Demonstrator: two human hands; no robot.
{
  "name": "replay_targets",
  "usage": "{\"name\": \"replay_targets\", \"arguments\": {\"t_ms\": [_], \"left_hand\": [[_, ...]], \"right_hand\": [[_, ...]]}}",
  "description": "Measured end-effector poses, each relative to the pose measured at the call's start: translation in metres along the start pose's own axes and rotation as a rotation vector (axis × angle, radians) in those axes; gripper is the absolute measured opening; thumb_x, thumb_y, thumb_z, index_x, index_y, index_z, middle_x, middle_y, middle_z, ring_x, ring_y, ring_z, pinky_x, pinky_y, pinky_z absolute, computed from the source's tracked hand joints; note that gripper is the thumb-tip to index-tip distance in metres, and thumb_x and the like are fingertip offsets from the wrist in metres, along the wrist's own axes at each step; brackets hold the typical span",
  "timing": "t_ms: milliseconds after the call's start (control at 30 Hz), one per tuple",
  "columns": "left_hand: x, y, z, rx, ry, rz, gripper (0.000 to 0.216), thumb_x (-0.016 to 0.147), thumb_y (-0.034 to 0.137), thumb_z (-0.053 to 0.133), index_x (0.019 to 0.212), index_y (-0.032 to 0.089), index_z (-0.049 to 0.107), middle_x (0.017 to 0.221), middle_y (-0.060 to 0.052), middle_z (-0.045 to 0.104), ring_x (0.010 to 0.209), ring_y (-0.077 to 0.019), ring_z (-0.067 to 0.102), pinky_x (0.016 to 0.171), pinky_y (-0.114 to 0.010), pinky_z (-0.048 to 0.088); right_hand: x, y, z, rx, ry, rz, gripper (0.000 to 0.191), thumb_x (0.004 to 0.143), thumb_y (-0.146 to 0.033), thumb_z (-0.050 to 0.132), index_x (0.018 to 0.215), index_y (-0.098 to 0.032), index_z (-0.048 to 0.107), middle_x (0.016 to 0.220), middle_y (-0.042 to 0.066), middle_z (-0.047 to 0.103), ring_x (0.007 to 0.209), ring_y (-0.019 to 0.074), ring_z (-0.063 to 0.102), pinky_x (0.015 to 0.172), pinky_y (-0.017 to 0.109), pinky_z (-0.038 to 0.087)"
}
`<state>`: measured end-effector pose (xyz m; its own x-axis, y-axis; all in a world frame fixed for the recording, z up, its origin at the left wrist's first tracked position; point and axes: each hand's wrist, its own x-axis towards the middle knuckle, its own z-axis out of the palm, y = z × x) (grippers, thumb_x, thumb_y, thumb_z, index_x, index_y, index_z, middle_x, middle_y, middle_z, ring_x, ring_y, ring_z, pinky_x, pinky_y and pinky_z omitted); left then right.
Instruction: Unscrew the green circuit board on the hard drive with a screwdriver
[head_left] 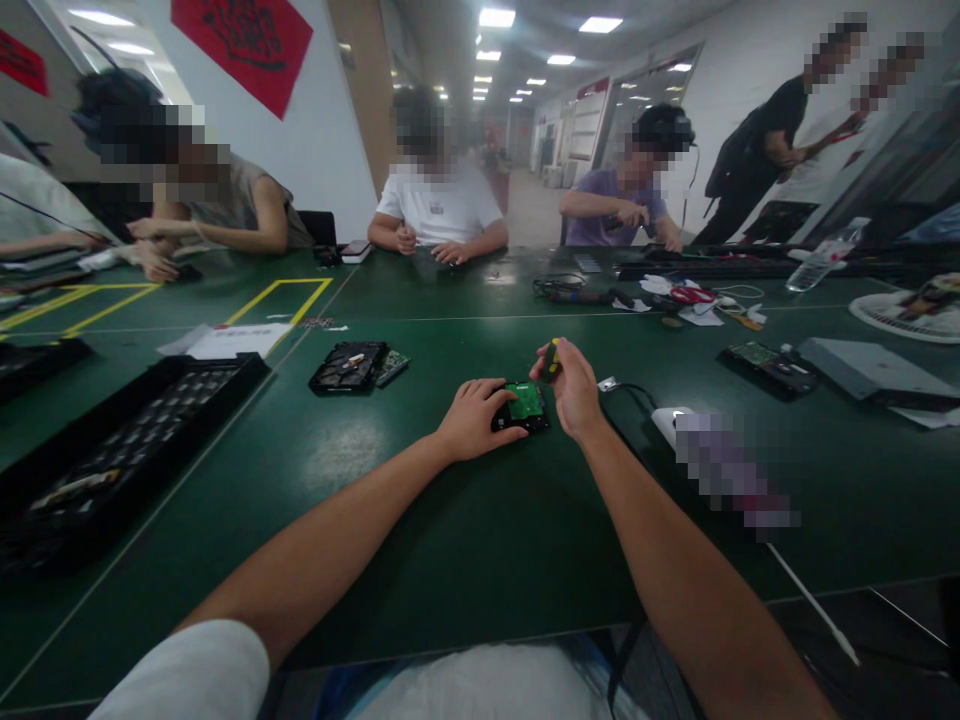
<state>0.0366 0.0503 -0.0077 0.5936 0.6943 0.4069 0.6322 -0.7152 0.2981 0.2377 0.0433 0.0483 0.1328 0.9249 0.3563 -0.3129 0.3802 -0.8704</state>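
A black hard drive with a green circuit board facing up lies on the green table in front of me. My left hand grips it from the left, with the fingers along its far edge and the thumb at its near edge. Just above its right end, my right hand is closed around a yellow-and-black screwdriver handle. The screwdriver's shaft and tip cannot be made out, so contact with the drive is unclear.
A black tray with small parts lies left, and a black drive beside a loose board further in. On the right are a white power strip, another drive, a grey metal box and a bottle. Several people sit opposite.
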Motion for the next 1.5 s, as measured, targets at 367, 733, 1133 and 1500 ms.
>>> {"name": "replay_targets", "arguments": {"t_ms": [367,733,1133,1500], "left_hand": [[0.000,0.001,-0.002,-0.012,-0.005,-0.001,0.066,0.090,0.069,0.076,0.138,0.026,0.066,0.153,-0.015,0.058,0.142,-0.0393,0.053,0.120,-0.061,0.039],[0.000,-0.001,0.000,-0.006,-0.006,0.004,0.067,0.090,0.071,0.075,0.139,0.026,0.065,0.153,-0.015,0.057,0.143,-0.0382,0.052,0.121,-0.060,0.039],[0.000,-0.001,0.000,0.013,-0.008,0.008,0.068,0.090,0.072,0.073,0.139,0.025,0.065,0.153,-0.016,0.058,0.142,-0.0386,0.053,0.121,-0.060,0.039],[0.000,0.000,-0.001,0.002,-0.005,0.006,0.068,0.091,0.072,0.073,0.139,0.025,0.065,0.153,-0.016,0.057,0.143,-0.0387,0.052,0.120,-0.060,0.039]], "right_hand": [[-0.004,-0.007,0.005,0.037,-0.031,0.038,0.041,0.093,-0.067,0.070,0.100,-0.027,0.066,0.073,-0.005,0.064,0.064,0.0146,0.064,0.066,0.030,0.053],[-0.003,-0.004,0.003,-0.004,-0.020,0.024,0.042,0.095,-0.066,0.068,0.087,-0.025,0.069,0.076,-0.002,0.066,0.068,0.0150,0.064,0.069,0.031,0.053],[-0.004,-0.010,0.007,0.063,-0.027,0.043,0.047,0.095,-0.072,0.063,0.096,-0.026,0.071,0.072,-0.003,0.060,0.066,0.0153,0.061,0.067,0.031,0.052],[-0.003,-0.002,0.002,0.011,-0.014,-0.001,0.034,0.094,-0.059,0.072,0.089,-0.026,0.066,0.081,-0.002,0.068,0.074,0.0159,0.067,0.076,0.032,0.055]]}}
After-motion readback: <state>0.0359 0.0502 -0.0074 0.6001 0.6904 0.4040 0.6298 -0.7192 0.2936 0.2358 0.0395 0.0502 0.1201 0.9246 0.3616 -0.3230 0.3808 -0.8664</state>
